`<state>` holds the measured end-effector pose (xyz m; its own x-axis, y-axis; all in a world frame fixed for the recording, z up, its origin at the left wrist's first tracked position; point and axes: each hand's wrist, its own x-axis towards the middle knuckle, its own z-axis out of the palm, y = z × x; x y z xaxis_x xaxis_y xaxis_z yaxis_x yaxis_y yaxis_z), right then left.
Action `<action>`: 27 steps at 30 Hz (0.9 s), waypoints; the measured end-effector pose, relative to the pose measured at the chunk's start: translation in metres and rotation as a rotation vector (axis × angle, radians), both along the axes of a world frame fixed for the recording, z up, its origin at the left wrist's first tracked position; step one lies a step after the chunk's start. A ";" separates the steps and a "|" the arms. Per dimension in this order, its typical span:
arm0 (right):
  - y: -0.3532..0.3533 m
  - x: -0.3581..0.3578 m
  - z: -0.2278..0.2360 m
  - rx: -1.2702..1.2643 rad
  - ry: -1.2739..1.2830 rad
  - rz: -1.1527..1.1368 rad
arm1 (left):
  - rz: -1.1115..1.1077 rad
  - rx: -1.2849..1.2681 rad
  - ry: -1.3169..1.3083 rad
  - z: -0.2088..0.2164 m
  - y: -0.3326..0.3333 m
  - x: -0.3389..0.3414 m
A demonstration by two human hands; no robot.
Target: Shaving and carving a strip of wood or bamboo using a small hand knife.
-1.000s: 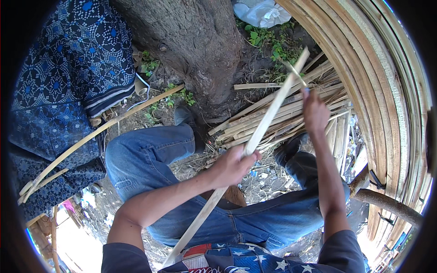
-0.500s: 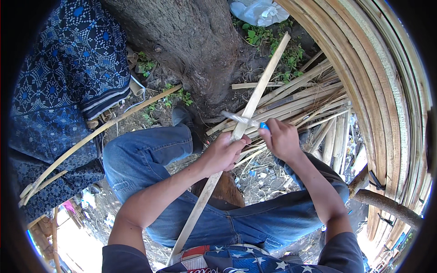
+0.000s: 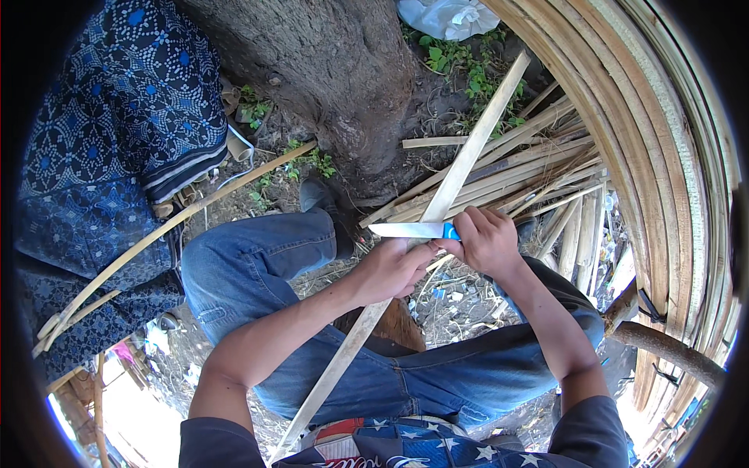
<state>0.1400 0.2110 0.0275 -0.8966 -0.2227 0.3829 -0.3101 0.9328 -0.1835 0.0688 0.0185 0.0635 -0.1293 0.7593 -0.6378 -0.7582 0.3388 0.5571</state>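
My left hand [image 3: 392,271] is closed round a long, flat, pale wooden strip [image 3: 477,142], which slants from my lap up toward the far right. In my right hand [image 3: 485,240] is a knife [image 3: 407,230] with a blue handle, its fingers wrapped round the grip. The knife's blade points left and lies across the strip, just beyond my left hand. My two hands are close together, the right thumb near the left fingers. Below the left hand the strip runs down past a brown wood block [image 3: 394,327] between my legs.
A thick tree trunk [image 3: 335,86] stands ahead. Loose wooden strips [image 3: 499,179] lie on the ground to the right, beside a large bundle of long strips [image 3: 640,156]. Blue patterned cloth [image 3: 117,156] hangs at left, with a bent stick [image 3: 179,226] near it. A white plastic bag [image 3: 449,17] lies at the back.
The knife has come down the strip toward my left hand, its blade now sharp rather than blurred. The strip's far end has shifted right.
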 end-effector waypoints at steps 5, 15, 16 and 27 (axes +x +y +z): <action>0.039 -0.010 -0.010 0.103 -0.034 -0.311 | -0.012 0.056 0.035 0.008 0.001 0.001; 0.074 -0.018 -0.017 0.139 0.108 -0.211 | -0.034 0.085 0.027 0.008 -0.002 0.001; 0.080 -0.021 -0.017 0.133 -0.181 -0.493 | -0.040 0.073 0.026 0.010 -0.004 0.003; 0.137 -0.016 -0.034 0.200 -0.308 -1.004 | -0.103 0.016 -0.075 0.001 -0.011 0.013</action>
<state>0.1238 0.3479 -0.0065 -0.7565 0.6374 0.1466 0.6501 0.7573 0.0618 0.0822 0.0072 0.0643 -0.0026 0.7764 -0.6303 -0.7594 0.4085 0.5063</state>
